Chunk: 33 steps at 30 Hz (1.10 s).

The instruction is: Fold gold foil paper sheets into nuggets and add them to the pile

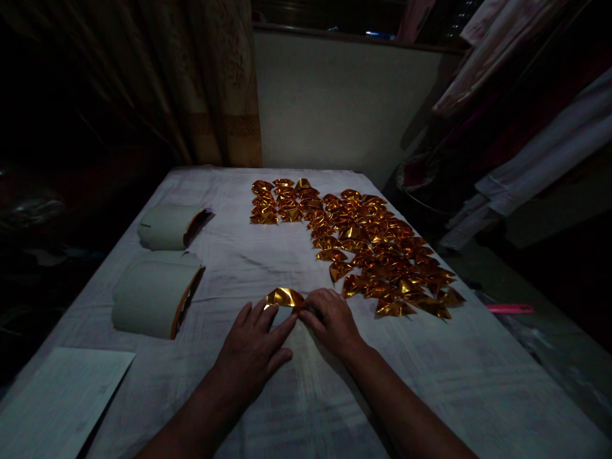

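A folded piece of shiny gold foil paper [285, 297] lies at the near middle of the bed-like white cloth surface, between my two hands. My right hand [332, 324] pinches its right end between thumb and bent fingers. My left hand [255, 347] has its fingers stretched out and apart, the fingertips at the foil's left end and near edge. Many folded gold foil pieces [354, 233] of similar look are spread in rows and an overlapping heap beyond my right hand.
Two curved stacks of grey-backed sheets [152, 296] with gold edges rest on the left. A flat pale sheet or board [62, 398] lies at the near left. A curtain [215, 83] and a pale wall [335, 102] stand behind. Clothes [549, 140] hang at right, above a pink handle [509, 308].
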Tool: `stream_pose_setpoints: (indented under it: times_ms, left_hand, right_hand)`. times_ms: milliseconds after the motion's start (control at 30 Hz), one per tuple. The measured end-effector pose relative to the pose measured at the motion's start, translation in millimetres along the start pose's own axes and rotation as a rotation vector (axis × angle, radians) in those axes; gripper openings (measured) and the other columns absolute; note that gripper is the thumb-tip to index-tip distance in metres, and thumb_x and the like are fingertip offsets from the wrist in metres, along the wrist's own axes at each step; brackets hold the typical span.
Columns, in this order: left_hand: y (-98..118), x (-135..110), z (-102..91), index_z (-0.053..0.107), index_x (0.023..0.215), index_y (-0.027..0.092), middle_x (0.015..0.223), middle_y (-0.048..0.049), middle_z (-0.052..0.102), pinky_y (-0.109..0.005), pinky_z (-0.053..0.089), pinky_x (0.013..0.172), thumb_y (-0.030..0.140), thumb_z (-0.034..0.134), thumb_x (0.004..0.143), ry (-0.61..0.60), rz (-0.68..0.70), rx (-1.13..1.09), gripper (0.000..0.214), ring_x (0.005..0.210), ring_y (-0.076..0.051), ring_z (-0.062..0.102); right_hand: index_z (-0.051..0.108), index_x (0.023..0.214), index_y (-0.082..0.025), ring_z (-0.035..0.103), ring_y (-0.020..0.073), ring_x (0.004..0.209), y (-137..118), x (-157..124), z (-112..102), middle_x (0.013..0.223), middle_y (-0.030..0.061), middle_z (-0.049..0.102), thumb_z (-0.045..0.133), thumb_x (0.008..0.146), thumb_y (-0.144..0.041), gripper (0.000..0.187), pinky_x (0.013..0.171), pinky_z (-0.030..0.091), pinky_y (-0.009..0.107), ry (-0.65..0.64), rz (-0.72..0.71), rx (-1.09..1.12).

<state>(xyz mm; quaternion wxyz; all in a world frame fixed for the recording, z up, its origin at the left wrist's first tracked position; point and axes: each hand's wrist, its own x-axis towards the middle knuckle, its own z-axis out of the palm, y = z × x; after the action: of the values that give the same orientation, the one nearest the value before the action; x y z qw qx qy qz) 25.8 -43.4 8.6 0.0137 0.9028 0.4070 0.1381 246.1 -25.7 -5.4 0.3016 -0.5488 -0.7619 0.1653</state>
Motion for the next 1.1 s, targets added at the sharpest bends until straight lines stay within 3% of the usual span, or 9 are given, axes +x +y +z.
stream_pose_setpoints:
  times_ms: [267,467,1100]
  left_hand:
    - [-0.7,-0.7,1.6,0.055,0.139,0.033,0.136,-0.0107,0.058,-0.056,0.037,0.107,0.044,0.064,0.092,0.012,0.002,0.000,0.050,0.129,-0.034,0.048]
    - [-1.4,0.0,-0.5,0.055,0.139,0.032,0.134,-0.0123,0.059,-0.057,0.038,0.105,0.046,0.066,0.090,0.008,0.028,0.023,0.053,0.127,-0.035,0.050]
    - [1.9,1.5,-2.0,0.057,0.137,0.030,0.136,-0.0107,0.058,-0.055,0.037,0.107,0.049,0.062,0.092,-0.013,-0.012,0.018,0.049,0.127,-0.033,0.050]
  right_hand:
    - [0.063,0.087,-0.023,0.060,0.0210,0.086,2.8,-5.6,1.9,0.088,0.0028,0.067,0.057,0.088,-0.015,0.010,0.078,0.041,0.034,0.110,0.063,-0.017]
    - [0.065,0.095,-0.023,0.060,0.0226,0.090,0.2,-4.9,3.5,0.092,0.0040,0.069,0.062,0.089,-0.021,0.007,0.082,0.040,0.036,0.101,0.063,-0.058]
    - [0.065,0.093,-0.024,0.058,0.0243,0.091,-12.1,-0.1,10.4,0.093,0.0040,0.067,0.070,0.085,-0.024,0.010,0.080,0.036,0.037,0.094,0.114,-0.170]
